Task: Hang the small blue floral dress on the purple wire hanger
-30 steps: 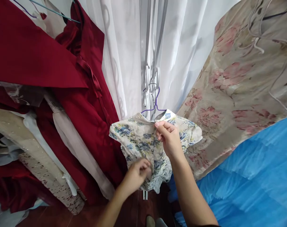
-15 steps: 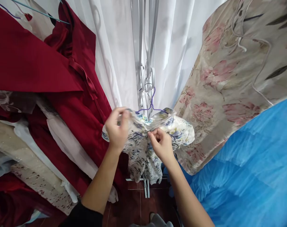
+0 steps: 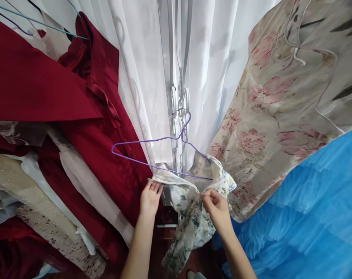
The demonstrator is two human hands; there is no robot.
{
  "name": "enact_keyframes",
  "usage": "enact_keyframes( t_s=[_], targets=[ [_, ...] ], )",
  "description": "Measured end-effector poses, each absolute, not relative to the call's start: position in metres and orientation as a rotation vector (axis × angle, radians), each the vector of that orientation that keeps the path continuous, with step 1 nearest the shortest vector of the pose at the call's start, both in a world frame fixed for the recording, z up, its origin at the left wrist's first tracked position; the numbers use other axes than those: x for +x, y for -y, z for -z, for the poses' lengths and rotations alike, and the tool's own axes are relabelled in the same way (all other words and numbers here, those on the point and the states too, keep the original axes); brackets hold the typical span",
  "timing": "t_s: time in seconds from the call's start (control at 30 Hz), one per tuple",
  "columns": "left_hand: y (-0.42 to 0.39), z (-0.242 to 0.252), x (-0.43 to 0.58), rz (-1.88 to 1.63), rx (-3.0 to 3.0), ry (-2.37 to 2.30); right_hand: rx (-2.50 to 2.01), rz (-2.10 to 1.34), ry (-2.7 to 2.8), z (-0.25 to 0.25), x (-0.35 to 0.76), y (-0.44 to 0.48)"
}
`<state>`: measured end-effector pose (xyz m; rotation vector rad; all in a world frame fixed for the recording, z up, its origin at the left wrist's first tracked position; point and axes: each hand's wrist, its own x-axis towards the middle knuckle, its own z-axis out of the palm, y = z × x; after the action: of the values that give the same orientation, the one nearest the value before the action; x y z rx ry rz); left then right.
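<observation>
A purple wire hanger (image 3: 146, 140) hangs from a white metal stand. Its left arm is bare, and its right arm still runs inside a white blouse (image 3: 190, 217) with a blue and green floral print. My left hand (image 3: 150, 198) holds the pale neckline edge below the hanger's lower bar, fingers against the fabric. On the other side, my right hand (image 3: 218, 207) pinches the front edge of the same blouse between thumb and fingers. The garment sags and twists downward between and below both hands.
Dark red garments (image 3: 85, 100) hang close on the left. A beige dress with pink flowers (image 3: 265, 97) and blue ruffled tulle (image 3: 315, 201) crowd the right. White curtains (image 3: 216, 50) hang behind the metal stand (image 3: 173, 58); tiled floor lies below.
The blouse's left shoulder has come off the hanger, baring that arm. My left hand has moved down with the neckline edge; my right hand has shifted right and down, keeping its pinch.
</observation>
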<state>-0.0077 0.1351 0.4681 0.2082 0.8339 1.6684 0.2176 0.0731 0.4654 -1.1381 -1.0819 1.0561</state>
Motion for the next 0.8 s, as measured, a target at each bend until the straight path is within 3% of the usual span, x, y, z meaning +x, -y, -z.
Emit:
enact_keyframes(
  t_s=[0.2, 0.33, 0.5, 0.67, 0.8],
  targets=[
    [-0.093, -0.465, 0.064, -1.492, 0.651, -0.783, -1.424, -1.13, 1.386, -0.414, 0.264, -0.045],
    [-0.066, -0.484, 0.104, -1.209, 1.165, -0.789, -1.262, -1.057, 1.624, -0.437, 0.267, -0.033],
    [-0.061, -0.494, 0.124, -1.143, 1.604, -0.908, -0.985, -1.308, 1.54, -0.468, 0.271, -0.04],
    [-0.065, -0.465, 0.108, -0.669, 1.686, -0.796, -0.923, -1.459, 1.655, -0.484, 0.307, -0.045],
    [-0.056, -0.433, 0.096, -0.483, 1.725, -1.028, -1.022, -1.313, 1.778, -0.493, 0.348, -0.054]
  ],
)
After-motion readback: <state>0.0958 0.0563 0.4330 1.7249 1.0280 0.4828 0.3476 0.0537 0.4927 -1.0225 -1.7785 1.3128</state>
